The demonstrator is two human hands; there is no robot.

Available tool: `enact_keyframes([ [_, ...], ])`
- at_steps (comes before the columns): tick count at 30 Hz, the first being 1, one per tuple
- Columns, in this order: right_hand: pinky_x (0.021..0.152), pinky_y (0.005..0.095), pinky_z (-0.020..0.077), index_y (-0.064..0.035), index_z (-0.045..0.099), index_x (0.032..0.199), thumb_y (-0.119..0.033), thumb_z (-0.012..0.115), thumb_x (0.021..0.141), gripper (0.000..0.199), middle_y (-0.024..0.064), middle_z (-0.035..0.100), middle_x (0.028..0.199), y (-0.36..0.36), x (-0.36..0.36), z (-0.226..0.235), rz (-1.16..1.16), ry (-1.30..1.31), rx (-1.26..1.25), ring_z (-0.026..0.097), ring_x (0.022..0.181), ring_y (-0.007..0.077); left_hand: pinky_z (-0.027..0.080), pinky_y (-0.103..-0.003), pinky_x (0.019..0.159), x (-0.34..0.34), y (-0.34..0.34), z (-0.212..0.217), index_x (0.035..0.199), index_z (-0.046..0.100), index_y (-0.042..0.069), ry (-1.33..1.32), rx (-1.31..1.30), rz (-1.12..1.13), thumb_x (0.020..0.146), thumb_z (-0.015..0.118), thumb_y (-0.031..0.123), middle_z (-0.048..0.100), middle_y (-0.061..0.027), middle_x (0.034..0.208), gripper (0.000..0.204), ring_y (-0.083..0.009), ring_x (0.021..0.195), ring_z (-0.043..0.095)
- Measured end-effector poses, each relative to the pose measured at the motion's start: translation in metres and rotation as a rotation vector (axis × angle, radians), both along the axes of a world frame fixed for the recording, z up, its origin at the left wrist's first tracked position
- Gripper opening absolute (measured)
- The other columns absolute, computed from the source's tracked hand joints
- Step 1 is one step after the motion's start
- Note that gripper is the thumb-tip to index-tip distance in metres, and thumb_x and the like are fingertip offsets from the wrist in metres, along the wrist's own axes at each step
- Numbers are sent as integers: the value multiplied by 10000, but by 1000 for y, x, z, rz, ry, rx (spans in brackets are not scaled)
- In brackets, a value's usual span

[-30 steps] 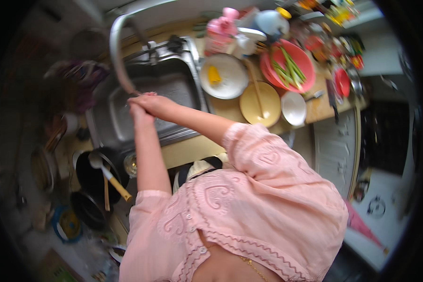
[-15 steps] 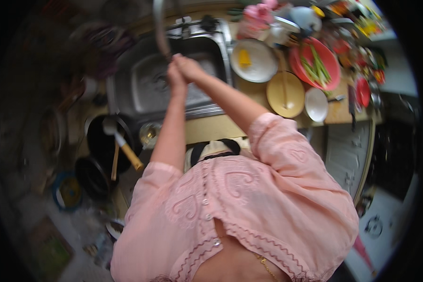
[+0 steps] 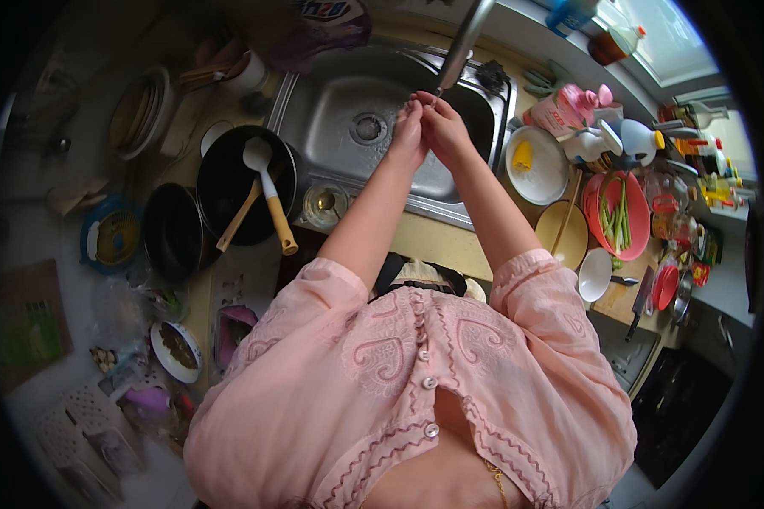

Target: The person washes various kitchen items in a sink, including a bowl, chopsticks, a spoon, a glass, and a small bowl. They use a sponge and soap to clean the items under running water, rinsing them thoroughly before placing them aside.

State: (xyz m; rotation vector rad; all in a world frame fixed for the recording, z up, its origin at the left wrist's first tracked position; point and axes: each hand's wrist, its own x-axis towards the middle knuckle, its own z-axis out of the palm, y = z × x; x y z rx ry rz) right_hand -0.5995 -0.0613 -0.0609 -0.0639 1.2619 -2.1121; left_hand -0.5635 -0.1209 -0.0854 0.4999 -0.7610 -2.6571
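Both hands meet under the faucet spout (image 3: pixel 460 51), over the steel sink (image 3: pixel 331 110). The left hand (image 3: pixel 409 136) and right hand (image 3: pixel 443 129) press together, fingers curled against each other and holding nothing.

Risk: water may run down the forearms onto the pink sleeves or splash the worktop (image 3: pixel 424 242), because the hands sit high and close to the spout.

Compared with 0.5 s ago, the hands remain joined; the view has shifted.

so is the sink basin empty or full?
Empty: the sink shows bare steel and an uncovered drain, with no dishes or standing water visible.
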Motion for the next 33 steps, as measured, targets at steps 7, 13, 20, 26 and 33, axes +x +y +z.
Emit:
enact_keyframes([
  [7, 922, 281, 383, 12, 431, 1212, -20, 420, 873, 341, 143, 513, 1136, 26, 23, 5, 87, -102, -90, 489, 1080, 209, 502, -397, 700, -6, -2, 0, 860, 467, 25, -36, 251, -91, 872, 454, 428, 585, -143, 813, 404, -276, 761, 594],
  [13, 730, 258, 469, 10, 562, 1060, -9, 498, 816, 253, 124, 624, 944, 33, 1, -31, 278, 769, 472, 616, 835, 166, 467, -239, 543, 21, -3, -7, 888, 535, 22, -524, -215, -45, 906, 426, 359, 585, -65, 774, 355, -135, 670, 575],
  [20, 670, 240, 502, 48, 567, 978, -96, 484, 880, 192, 111, 636, 862, 8, 5, -26, 287, 479, 373, 624, 744, 156, 487, -300, 602, 83, -43, -6, 902, 566, -5, -562, -986, -7, 825, 543, 95, 620, -104, 815, 128, -183, 695, 615],
  [26, 635, 311, 484, -68, 617, 965, -267, 584, 801, 260, 124, 641, 804, -22, 49, -43, 559, 786, 657, 633, 678, 200, 478, -334, 705, 129, -75, 31, 925, 594, 24, -691, -1578, 63, 814, 475, 29, 628, -136, 877, 162, -269, 826, 608],
  [33, 670, 397, 496, -60, 647, 810, -215, 521, 743, 210, 151, 631, 808, -64, 125, -13, 839, 1170, 1048, 611, 771, 321, 487, -308, 654, 154, -90, 40, 918, 582, -13, -697, -1326, 134, 814, 420, -11, 624, -141, 808, 192, -230, 720, 614],
])
